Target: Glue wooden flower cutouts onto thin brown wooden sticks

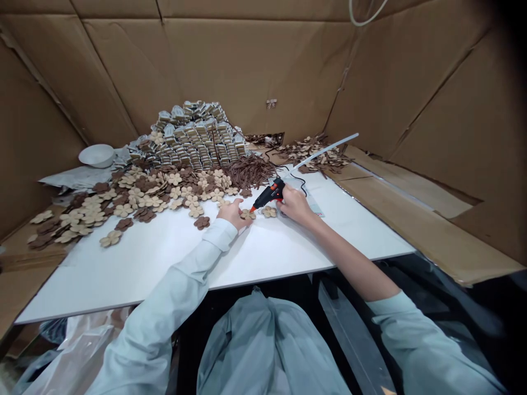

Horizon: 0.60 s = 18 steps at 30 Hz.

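Here my right hand (295, 205) clasps the hot-glue gun (269, 193), long axis slanting nozzle-first toward lower left; my left hand (234, 214) pinches a beige flower (248, 214)

Has creased brown cardboard walls (255, 71) across the top and both sides of the frame. Includes a white bench (164, 258) spanning the middle, brightly lit, and a pale cable (362, 24) looping at upper right. Darkens underneath, toward lower right.
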### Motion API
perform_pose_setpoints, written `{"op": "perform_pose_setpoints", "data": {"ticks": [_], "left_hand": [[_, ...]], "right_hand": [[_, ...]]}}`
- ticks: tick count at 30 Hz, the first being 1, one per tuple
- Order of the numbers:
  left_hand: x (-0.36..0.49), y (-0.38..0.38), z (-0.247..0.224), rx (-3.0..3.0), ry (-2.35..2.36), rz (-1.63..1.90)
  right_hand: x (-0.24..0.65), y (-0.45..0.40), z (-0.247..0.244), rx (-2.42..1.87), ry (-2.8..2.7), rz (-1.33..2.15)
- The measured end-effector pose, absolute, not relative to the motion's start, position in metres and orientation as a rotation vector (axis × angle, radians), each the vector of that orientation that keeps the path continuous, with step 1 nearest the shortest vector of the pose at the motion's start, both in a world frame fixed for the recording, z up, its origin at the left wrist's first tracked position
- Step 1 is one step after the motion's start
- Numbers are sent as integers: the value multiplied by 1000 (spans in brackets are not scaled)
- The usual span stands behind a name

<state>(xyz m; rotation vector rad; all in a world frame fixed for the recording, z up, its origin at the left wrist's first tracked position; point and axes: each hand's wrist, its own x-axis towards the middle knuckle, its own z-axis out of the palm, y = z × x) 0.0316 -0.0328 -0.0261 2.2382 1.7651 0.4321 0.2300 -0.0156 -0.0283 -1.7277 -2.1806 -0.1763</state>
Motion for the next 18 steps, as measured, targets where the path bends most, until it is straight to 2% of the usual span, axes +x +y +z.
{"op": "perform_pose_setpoints", "data": {"ticks": [18], "left_hand": [[31,-33,-24,2209,1768,393]], "right_hand": [[228,-18,-28,-1664,-2242,-268]]}}
